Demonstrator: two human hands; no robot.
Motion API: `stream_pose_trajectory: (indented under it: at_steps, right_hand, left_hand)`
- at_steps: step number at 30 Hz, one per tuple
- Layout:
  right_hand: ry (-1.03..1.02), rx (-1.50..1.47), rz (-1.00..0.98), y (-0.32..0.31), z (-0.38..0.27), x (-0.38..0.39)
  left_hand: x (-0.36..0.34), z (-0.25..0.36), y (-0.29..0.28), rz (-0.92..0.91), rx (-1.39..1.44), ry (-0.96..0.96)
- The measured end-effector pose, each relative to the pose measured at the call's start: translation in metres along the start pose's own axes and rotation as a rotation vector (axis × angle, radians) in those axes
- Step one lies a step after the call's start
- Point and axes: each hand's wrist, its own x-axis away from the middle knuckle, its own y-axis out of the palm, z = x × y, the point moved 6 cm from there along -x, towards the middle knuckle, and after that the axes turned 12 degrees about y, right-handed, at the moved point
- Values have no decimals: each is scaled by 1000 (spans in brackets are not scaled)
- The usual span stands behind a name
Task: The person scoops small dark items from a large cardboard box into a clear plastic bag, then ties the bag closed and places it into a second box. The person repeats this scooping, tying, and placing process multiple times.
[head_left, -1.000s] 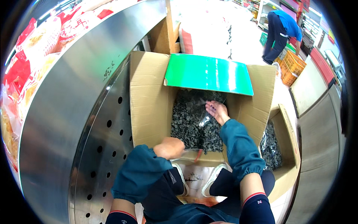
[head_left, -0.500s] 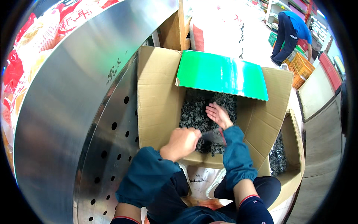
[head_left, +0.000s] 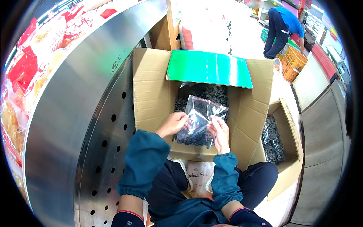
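My left hand (head_left: 174, 124) and my right hand (head_left: 220, 132) pinch opposite sides of a clear plastic zip bag (head_left: 201, 109) with a reddish strip along its top. The bag is held over a large open cardboard box (head_left: 151, 87) between my knees. Loose dark, crinkled dried pieces (head_left: 208, 90) lie inside the box, partly hidden by the bag. A glossy green sheet (head_left: 208, 66) lies across the box's far side.
A smaller carton (head_left: 291, 140) of bagged dark pieces is at right, beside a grey cabinet (head_left: 321, 151). A perforated steel display stand (head_left: 72, 102) holding red-printed bags (head_left: 26, 75) runs along my left. A bent-over person (head_left: 281, 28) stands near orange crates (head_left: 293, 64).
Both hands now grip the bag, spread upright over the box. My left hand has risen; my right hand, earlier open palm-up over the dark pieces, has closed on the bag.
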Motion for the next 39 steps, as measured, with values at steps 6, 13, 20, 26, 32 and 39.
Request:
stream_pose_trajectory:
  at_steps: [6,13,20,26,32,39]
  right_hand:
    - [-296,746,-68,9,-27,26]
    - [-582,1043,-150,41,-45,49]
    - [-696,752,348,31,-57,60]
    - [-620,830,290,53,8,24]
    - [-504,743,220,45,7,23]
    - [-650,1211,182,50,-28,42]
  left_hand:
    - [8,61,-1,248,-743,513]
    - [8,1,52,-319,195,118]
    - [0,2,33,137,457,-22]
    - [7,3,57,99,465,81]
    - [-3,-13,46,102,264,92]
    - [2,21,55,-226,-575,343]
